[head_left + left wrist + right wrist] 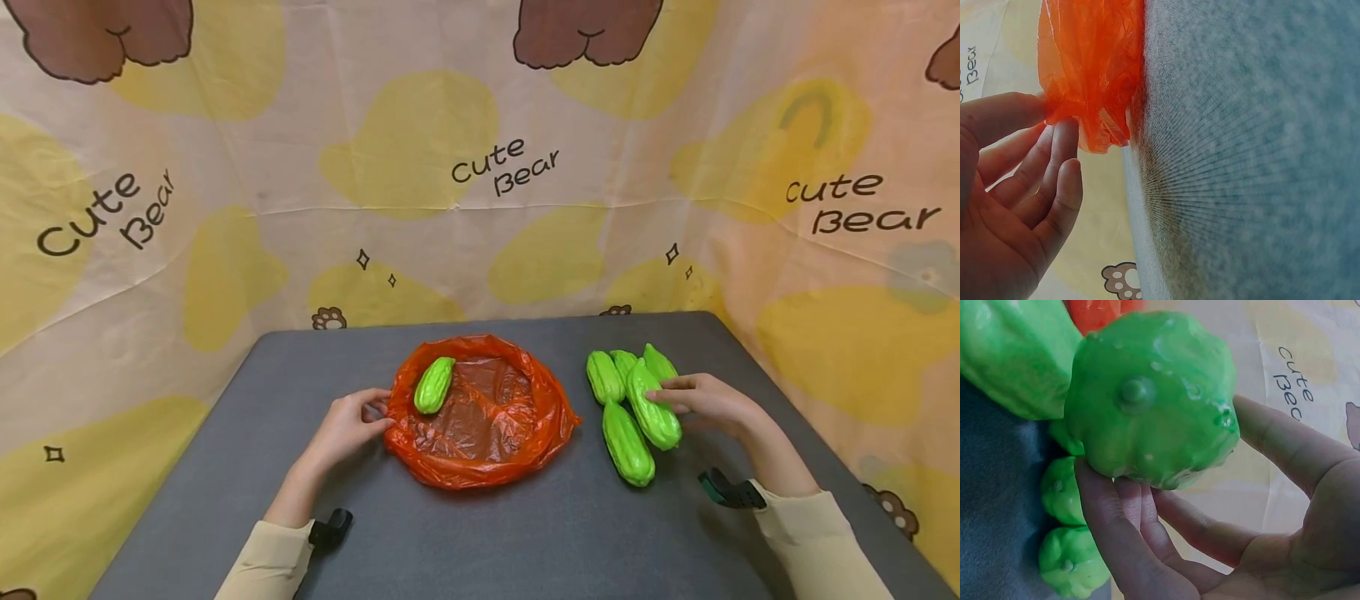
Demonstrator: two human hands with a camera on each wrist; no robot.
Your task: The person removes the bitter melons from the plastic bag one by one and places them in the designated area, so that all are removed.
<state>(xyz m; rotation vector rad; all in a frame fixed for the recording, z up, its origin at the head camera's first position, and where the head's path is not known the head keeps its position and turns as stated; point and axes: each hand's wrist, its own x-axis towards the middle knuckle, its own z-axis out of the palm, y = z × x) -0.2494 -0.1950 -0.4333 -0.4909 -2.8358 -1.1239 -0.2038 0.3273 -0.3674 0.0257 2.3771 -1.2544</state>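
A red plastic bag (551, 408) lies spread with its mouth up and its rim rolled out. Inside it, toward the left, rests one light green bitter melon (434, 386). My left hand (352, 429) pinches the bag's left edge between thumb and fingers; the left wrist view shows the gathered red film (1094, 69) at the fingertips. On the other side, my right hand (708, 402) grips a ribbed bitter melon (1147, 394), thumb on one side and fingers on the other. That melon overlaps the others of its group in the head view.
Several more bitter melons lie close together right of the bag, one (628, 446) nearest the front and another (604, 377) behind it. The grey table (465, 542) meets a printed cloth (420, 150) at its back and sides. Dark bands sit at both wrists.
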